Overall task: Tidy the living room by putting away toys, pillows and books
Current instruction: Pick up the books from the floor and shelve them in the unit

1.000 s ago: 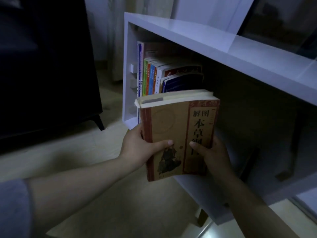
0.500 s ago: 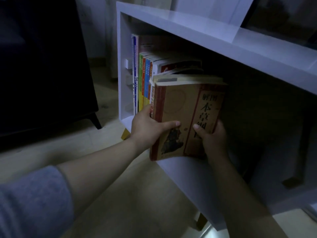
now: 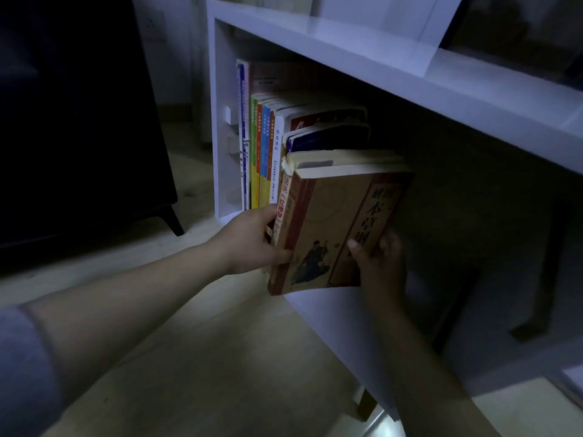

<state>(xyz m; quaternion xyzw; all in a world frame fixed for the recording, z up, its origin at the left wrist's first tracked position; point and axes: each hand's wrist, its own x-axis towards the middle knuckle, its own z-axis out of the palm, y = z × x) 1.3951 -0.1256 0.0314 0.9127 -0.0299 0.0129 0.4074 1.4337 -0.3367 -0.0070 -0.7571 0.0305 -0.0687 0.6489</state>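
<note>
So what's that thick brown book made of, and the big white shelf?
The thick brown book is paper, judging by its yellowed page edges, with a matte-looking card cover. The big white shelf is probably painted or laminated board; its smooth top reflects light.

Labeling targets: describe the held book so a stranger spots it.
In the white shelf unit, upright books fill the left end. Left hand and right hand hold a tan book at that row's right. Only its cover shows, with a red title strip.
</note>
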